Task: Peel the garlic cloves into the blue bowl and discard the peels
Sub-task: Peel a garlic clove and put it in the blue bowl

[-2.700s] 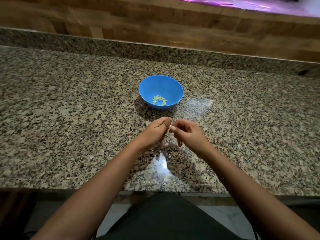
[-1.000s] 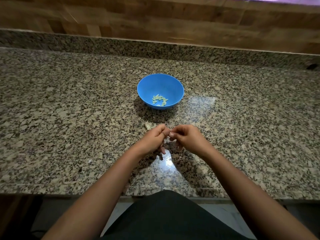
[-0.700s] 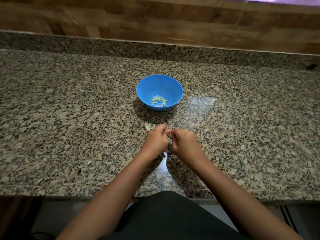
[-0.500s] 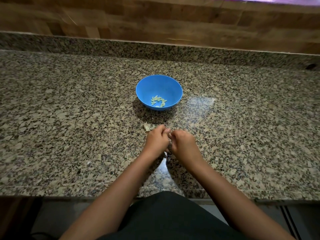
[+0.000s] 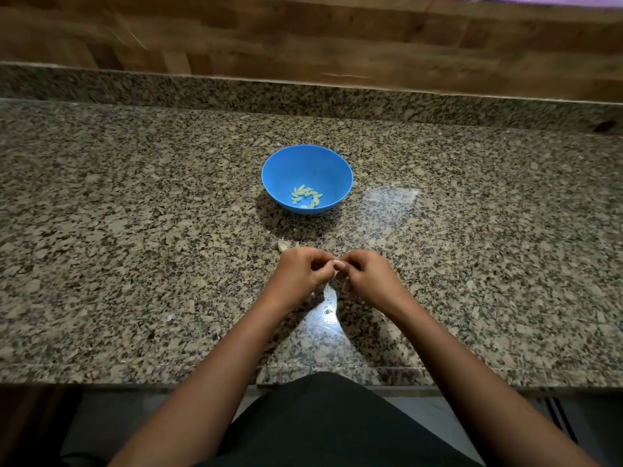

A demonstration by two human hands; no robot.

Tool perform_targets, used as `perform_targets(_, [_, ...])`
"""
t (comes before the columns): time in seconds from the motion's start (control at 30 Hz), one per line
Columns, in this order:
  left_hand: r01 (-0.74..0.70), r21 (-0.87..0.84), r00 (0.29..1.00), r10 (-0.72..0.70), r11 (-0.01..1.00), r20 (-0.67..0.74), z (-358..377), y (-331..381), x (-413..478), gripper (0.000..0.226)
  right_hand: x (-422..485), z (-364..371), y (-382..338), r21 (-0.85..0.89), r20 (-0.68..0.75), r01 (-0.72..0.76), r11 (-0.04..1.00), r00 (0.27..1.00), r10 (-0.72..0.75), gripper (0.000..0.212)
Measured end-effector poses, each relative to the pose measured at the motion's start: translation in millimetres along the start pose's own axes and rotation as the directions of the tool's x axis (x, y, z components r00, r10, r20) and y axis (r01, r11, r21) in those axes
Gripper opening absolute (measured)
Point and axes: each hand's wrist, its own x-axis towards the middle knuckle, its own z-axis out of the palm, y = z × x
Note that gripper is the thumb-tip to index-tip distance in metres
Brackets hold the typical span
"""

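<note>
A blue bowl (image 5: 332, 163) stands on the speckled granite counter, with several pale peeled garlic cloves (image 5: 306, 196) at its bottom. In front of it my left hand (image 5: 301, 275) and my right hand (image 5: 369, 278) meet fingertip to fingertip, both pinching one small pale garlic clove (image 5: 336, 267) just above the counter. Most of that clove is hidden by my fingers. An unpeeled clove (image 5: 282, 245) lies on the counter just beyond my left hand.
Small bits of peel (image 5: 170, 318) lie scattered on the counter (image 5: 135, 230) near my hands. A granite upstand (image 5: 303, 96) and a wooden wall run along the back. The counter's front edge (image 5: 135, 377) is close to my body.
My hands have stayed together in front of the bowl, working the clove with small finger movements. The bowl has not moved.
</note>
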Motion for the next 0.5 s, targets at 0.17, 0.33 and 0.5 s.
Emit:
perform_targets(0.17, [0.106,-0.175,0.993,-0.112,0.979,-0.028,2.4,-0.3,1.7,0.009,1.5,-0.3,2.3,0.153,0.003,-0.027,0.988,1.0,0.027,0.015])
perform_targets(0.33, [0.145,-0.32,0.986,-0.165,0.936,-0.036,4.5,-2.5,3.8,0.011,3.0,-3.8,4.1,0.635,0.155,-0.223,0.74,0.975,0.161,0.021])
perform_targets(0.5, [0.214,-0.436,0.975,-0.218,0.874,0.042,5.1,-1.6,4.1,0.02,1.8,-5.1,4.6,0.659,0.193,-0.219,0.72,0.974,0.119,0.019])
